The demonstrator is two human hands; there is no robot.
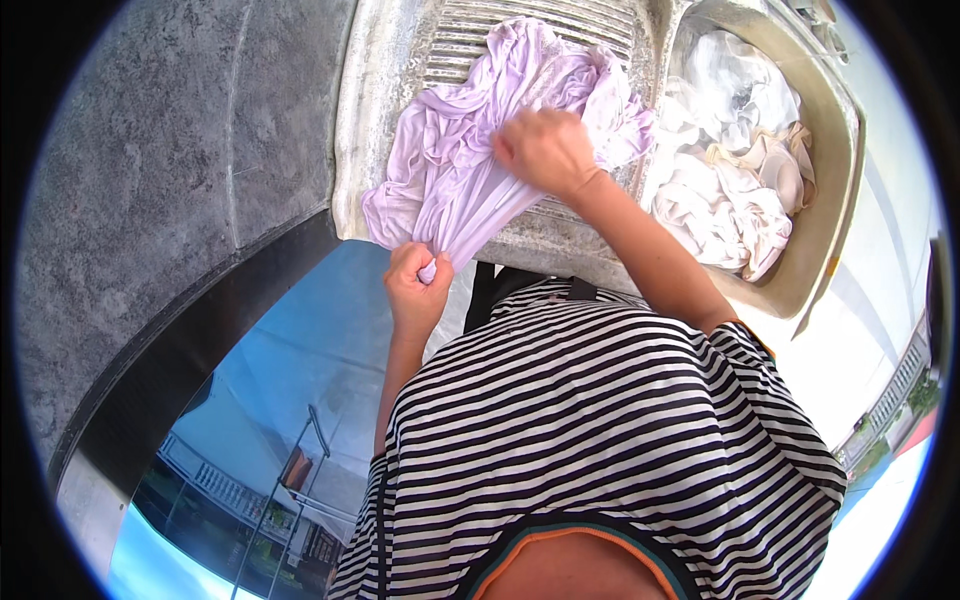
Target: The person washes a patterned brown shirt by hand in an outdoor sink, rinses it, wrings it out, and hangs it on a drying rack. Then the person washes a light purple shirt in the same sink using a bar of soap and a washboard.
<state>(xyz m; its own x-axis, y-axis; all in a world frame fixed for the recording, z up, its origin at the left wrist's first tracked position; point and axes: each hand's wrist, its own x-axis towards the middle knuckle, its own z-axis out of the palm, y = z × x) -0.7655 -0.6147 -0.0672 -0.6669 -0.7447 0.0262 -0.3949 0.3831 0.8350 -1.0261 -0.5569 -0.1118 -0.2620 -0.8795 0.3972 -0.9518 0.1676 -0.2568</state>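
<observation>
A wet lilac garment [450, 140], probably thin cloth, lies crumpled over the ridged washboard [470, 45] of a pale, worn laundry sink. At the sink's near left edge, my left hand [412, 278] is closed tightly round a gathered end of the garment, and a twist of cloth pokes out of the fist. Stretched folds run from there up to my right hand [548, 152], which is curled into a fist on top of the cloth. Slight motion blur softens that hand. Its fingertips are turned down, so what lies under them is hidden.
Right of the washboard, a deep basin [845, 160] holds white and cream laundry [725, 210]. A grey stone-look counter [150, 130] with a dark edge adjoins the sink on the left. A metal rack [290, 490] stands below left.
</observation>
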